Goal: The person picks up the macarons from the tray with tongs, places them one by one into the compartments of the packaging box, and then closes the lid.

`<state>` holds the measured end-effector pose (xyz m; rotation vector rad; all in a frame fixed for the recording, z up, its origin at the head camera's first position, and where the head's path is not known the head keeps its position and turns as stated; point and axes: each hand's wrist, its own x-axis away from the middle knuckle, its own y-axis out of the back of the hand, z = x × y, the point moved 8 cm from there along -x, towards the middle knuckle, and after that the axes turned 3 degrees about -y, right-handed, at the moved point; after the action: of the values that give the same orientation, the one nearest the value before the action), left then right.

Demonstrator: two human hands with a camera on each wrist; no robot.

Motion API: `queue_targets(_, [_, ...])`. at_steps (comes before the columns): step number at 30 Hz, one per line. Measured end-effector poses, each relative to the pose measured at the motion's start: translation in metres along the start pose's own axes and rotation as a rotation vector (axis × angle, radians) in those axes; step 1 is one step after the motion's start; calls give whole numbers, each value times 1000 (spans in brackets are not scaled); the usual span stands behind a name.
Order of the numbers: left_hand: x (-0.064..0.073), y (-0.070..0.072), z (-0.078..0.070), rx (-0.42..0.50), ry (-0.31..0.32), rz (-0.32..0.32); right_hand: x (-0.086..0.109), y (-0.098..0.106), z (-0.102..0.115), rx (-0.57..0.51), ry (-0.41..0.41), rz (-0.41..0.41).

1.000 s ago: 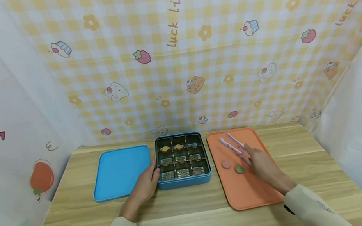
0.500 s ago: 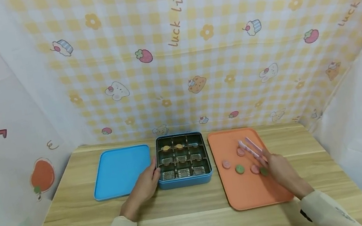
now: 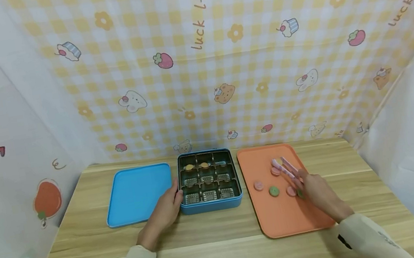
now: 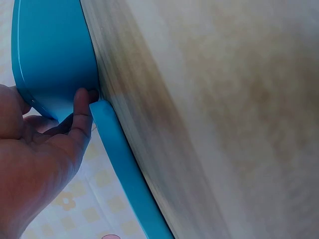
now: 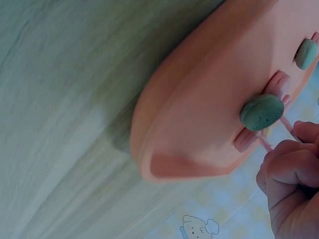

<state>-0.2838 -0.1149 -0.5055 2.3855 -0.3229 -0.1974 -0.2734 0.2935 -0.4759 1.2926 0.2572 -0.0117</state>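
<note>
A blue tin box (image 3: 211, 207) with a dark compartmented insert stands mid-table. Yellow macarons (image 3: 189, 167) sit in its back-left and back-middle compartments. My left hand (image 3: 168, 208) holds the box's left side, thumb at the rim and fingers along the outer wall. Over the orange tray (image 3: 283, 223), my right hand (image 3: 320, 194) grips pale pink-purple tongs (image 3: 288, 171). The tongs' tips stand apart close to a pink macaron (image 3: 275, 171), with a small yellowish patch between them. Nearer lie another pink macaron (image 3: 291, 191) and a green macaron (image 5: 261, 112), partly covered by my hand in the head view.
A flat blue lid (image 3: 139, 196) lies left of the box, close to my left hand. Another pink macaron (image 3: 258, 186) and green macaron (image 3: 274, 191) lie on the tray's left half. A patterned curtain (image 3: 199, 80) hangs behind the table.
My right hand and the tongs have moved right across the tray, uncovering several macarons, then shifted only slightly. My left hand has stayed at the box.
</note>
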Motion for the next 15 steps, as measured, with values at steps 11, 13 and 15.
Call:
queue_targets(11, [0,3,-4,-7,-9,1,-2,-4,-2,8,-20,16])
queue_targets(13, [0,3,-4,-7,-8,0,-2,-5,-2,4,-22,25])
queue_targets(15, [0,3,-4,-6,-6,-2,-3,-6,-2,3,-23,33])
